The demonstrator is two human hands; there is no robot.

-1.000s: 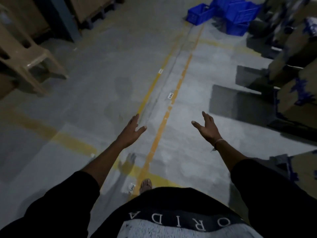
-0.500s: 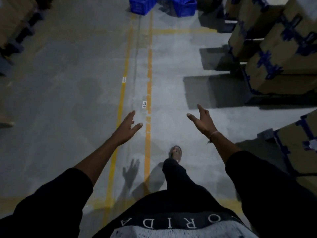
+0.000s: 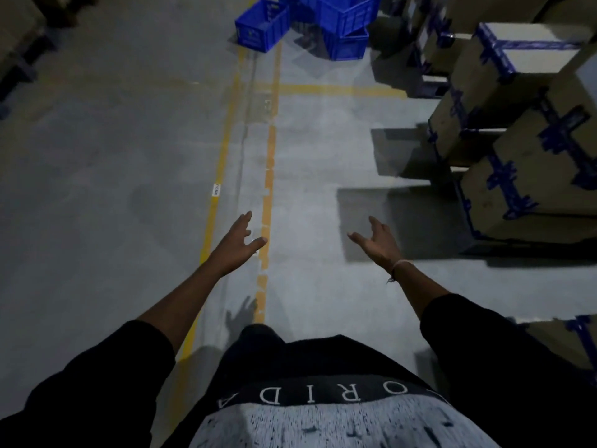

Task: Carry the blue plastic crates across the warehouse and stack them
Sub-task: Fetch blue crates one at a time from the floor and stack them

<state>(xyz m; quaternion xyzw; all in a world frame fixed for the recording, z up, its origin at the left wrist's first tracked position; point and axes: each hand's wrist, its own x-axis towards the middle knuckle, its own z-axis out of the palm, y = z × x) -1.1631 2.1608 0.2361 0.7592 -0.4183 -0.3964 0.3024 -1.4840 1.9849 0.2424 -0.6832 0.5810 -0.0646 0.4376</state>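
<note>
At the bottom of the frame a dark shirt (image 3: 300, 396) with pale lettering is filling the view, and two black sleeves are reaching up from the lower corners. The left hand (image 3: 234, 245) is hanging out ahead in the centre, its fingers straight and spread, grasping nothing. The right hand (image 3: 378, 242) is hovering level with it, right of centre, palm turned inward, fingers relaxed and slightly bent, also grasping nothing; a thin band (image 3: 399, 265) is sitting round its wrist. The two hands are well apart, with bare grey floor (image 3: 113, 189) showing between and beneath them.

Two yellow lines (image 3: 269, 176) are running up the floor from between the arms toward the top of the frame, and a small white label (image 3: 216, 190) is lying on the left one. A hand's shadow is falling on the floor just above the shirt.

Along the right edge, boxes (image 3: 529, 176) strapped with blue tape are standing in stacks and casting dark shadows leftward.

At the top centre, far beyond both hands, the crates (image 3: 342, 17) are sitting on the floor in a loose cluster, one (image 3: 261, 25) standing apart at the left, beside the lines' far end.
</note>
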